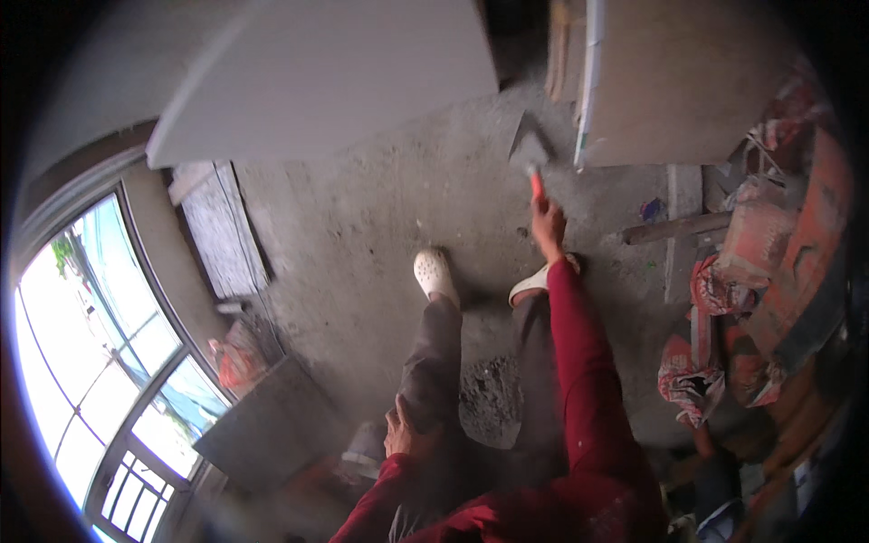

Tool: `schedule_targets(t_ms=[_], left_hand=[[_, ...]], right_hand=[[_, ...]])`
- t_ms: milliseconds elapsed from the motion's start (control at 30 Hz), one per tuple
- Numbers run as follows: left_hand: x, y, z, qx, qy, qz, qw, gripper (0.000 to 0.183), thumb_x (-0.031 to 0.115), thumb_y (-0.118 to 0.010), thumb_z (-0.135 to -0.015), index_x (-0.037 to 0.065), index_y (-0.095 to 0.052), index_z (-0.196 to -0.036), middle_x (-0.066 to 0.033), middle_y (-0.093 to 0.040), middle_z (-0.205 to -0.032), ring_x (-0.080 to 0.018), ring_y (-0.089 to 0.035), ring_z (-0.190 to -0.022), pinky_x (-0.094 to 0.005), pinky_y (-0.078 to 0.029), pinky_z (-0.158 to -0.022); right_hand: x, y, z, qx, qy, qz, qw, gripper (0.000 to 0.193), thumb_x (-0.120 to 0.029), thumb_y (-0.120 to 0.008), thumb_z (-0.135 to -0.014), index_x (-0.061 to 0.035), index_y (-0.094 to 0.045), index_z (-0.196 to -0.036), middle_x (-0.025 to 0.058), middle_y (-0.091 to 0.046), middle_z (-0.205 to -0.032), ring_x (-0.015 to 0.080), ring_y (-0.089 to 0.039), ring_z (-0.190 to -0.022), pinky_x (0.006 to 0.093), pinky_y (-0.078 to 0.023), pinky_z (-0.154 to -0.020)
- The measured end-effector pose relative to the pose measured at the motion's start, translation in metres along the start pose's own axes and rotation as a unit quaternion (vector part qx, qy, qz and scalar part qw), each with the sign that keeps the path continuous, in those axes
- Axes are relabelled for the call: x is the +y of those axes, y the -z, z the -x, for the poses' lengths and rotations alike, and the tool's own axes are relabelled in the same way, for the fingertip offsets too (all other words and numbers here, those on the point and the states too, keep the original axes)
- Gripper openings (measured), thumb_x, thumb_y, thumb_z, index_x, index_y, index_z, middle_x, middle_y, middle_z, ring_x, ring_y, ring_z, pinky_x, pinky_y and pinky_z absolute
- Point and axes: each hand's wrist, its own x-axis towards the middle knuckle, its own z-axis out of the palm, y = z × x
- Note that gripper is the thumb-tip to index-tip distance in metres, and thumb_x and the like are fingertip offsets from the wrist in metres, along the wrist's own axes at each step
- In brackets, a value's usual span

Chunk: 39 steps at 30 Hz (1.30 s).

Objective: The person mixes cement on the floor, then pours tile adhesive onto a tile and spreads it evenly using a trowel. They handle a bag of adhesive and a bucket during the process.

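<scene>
My right hand (549, 228), at the end of a red sleeve, is closed around the red handle of a trowel (529, 143). Its grey triangular blade points away from me, at the floor beside the base of a tall brown panel. From this angle I cannot tell whether the blade touches the concrete. My left hand (398, 427) rests on my left leg near the knee, its fingers lying against the dark trousers with nothing in them. Pale clogs (433, 274) are on my feet, which stand apart on the floor.
A large pale board (335, 86) spans the far left, and the brown panel (679, 81) stands far right. Red and white sacks (690, 376), a wooden piece (674, 228) and curved orange sheeting lie at right. Dark rubble (491, 398) is between my legs. A window (100, 317) is left.
</scene>
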Motion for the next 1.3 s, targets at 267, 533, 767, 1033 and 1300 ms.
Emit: schedule_targets(t_ms=[267, 533, 767, 1033, 1300], left_hand=[[-0.017, 0.016, -0.02, 0.021, -0.018, 0.078, 0.997, 0.114, 0.053, -0.08, -0.07, 0.012, -0.017, -0.156, -0.0209, -0.039, -0.142, -0.0434, -0.053, -0.122, -0.051, -0.049, -0.097], [-0.038, 0.031, -0.031, 0.012, -0.051, 0.118, 0.992, 0.111, 0.052, -0.08, -0.072, 0.012, -0.019, -0.156, -0.0235, -0.039, -0.142, -0.0441, -0.052, -0.123, -0.0506, -0.048, -0.1], [-0.071, 0.024, -0.027, -0.001, -0.081, 0.125, 0.989, 0.108, 0.053, -0.077, -0.076, 0.011, -0.018, -0.157, -0.0259, -0.039, -0.143, -0.0441, -0.048, -0.128, -0.0504, -0.045, -0.105], [-0.101, -0.019, -0.013, 0.002, -0.115, 0.152, 0.982, 0.104, 0.052, -0.072, -0.08, 0.002, -0.019, -0.154, -0.0317, -0.04, -0.142, -0.0477, -0.051, -0.123, -0.0546, -0.047, -0.098], [-0.131, -0.076, 0.049, 0.077, -0.185, 0.341, 0.918, 0.073, 0.051, -0.064, -0.085, -0.005, -0.052, -0.132, -0.027, -0.049, -0.141, -0.0418, -0.049, -0.13, -0.0488, -0.046, -0.104]], right_hand=[[-0.009, -0.055, -0.113, 0.054, -0.026, -0.095, 0.994, 0.053, -0.042, -0.065, -0.094, 0.0027, -0.058, -0.121, 0.0187, -0.07, -0.105, 0.0334, -0.069, -0.095, 0.0466, -0.051, -0.085], [0.077, -0.09, -0.112, -0.006, -0.169, -0.224, 0.96, 0.065, -0.028, -0.071, -0.09, -0.0073, -0.044, -0.145, 0.0202, -0.058, -0.133, 0.0315, -0.062, -0.116, 0.0458, -0.05, -0.098], [0.051, -0.06, 0.095, -0.23, -0.023, 0.077, 0.97, 0.063, -0.033, -0.066, -0.093, 0.002, -0.045, -0.142, 0.0236, -0.06, -0.131, 0.0339, -0.057, -0.124, 0.0397, -0.042, -0.106], [-0.107, 0.117, 0.375, -0.511, 0.349, 0.477, 0.623, 0.056, -0.052, -0.063, -0.089, -0.0149, -0.064, -0.13, 0.0121, -0.063, -0.132, 0.0321, -0.045, -0.135, 0.0563, -0.024, -0.115], [-0.157, 0.145, 0.388, -0.577, 0.431, 0.365, 0.59, 0.05, -0.042, -0.06, -0.095, -0.0079, -0.062, -0.131, 0.0133, -0.064, -0.13, 0.036, -0.051, -0.13, 0.0526, -0.037, -0.109]])
